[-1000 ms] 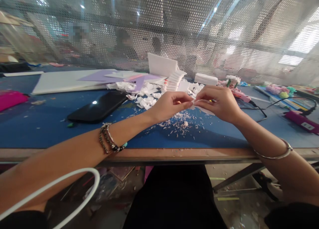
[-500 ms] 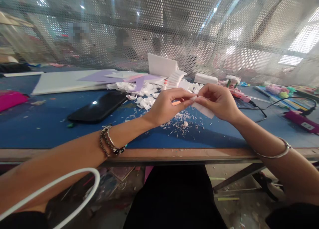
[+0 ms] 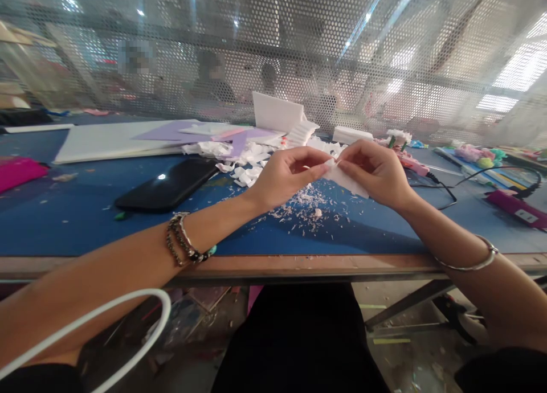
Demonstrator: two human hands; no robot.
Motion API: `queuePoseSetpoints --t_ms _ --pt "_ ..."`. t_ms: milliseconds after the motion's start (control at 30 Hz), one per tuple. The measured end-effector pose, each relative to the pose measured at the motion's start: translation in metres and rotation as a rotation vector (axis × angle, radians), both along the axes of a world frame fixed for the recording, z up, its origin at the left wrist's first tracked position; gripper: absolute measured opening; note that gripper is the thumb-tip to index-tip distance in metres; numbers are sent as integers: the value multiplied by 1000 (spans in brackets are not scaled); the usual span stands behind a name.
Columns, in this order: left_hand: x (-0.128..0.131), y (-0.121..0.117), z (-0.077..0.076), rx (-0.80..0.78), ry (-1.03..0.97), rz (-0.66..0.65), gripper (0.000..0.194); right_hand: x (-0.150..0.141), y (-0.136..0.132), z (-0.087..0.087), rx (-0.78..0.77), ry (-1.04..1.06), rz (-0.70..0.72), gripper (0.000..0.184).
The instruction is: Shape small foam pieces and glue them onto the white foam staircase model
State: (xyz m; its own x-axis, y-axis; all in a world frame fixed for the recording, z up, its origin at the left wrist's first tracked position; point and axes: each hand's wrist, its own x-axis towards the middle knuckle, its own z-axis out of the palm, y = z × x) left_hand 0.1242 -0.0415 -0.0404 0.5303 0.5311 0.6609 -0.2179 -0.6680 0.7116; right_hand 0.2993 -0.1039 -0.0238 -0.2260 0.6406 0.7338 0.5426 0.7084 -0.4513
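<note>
Both my hands are raised just above the blue table (image 3: 64, 216), fingertips meeting. My left hand (image 3: 284, 175) pinches one end of a small white foam strip (image 3: 347, 181). My right hand (image 3: 376, 172) is closed round the other end, and the strip's lower corner sticks out under its fingers. Below the hands lies a scatter of tiny white and pink shavings (image 3: 310, 208). Beyond the hands is a heap of white foam pieces (image 3: 252, 162).
A black phone (image 3: 168, 183) lies left of the hands. White and purple sheets (image 3: 128, 138) and a white foam block (image 3: 276, 113) sit at the back. Right: a black cable (image 3: 444, 189), a magenta power strip (image 3: 519, 209), pink and green craft flowers (image 3: 476, 154). A perforated screen (image 3: 299, 51) stands behind.
Both hands have risen slightly and drawn closer together over the strip, which now hangs more down to the right. Nothing on the table has moved.
</note>
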Motion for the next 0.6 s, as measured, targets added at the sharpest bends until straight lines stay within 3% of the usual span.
queuePoseSetpoints --t_ms 233,467,600 --pt "2 6 -3 -36 18 1 20 -5 -5 0 0 -10 60 25" --pt "3 7 -6 -113 -17 -31 19 -6 -1 -4 27 -58 18 9" --pt "3 6 -5 -177 -26 -50 20 -5 -2 -4 21 -101 5 9"
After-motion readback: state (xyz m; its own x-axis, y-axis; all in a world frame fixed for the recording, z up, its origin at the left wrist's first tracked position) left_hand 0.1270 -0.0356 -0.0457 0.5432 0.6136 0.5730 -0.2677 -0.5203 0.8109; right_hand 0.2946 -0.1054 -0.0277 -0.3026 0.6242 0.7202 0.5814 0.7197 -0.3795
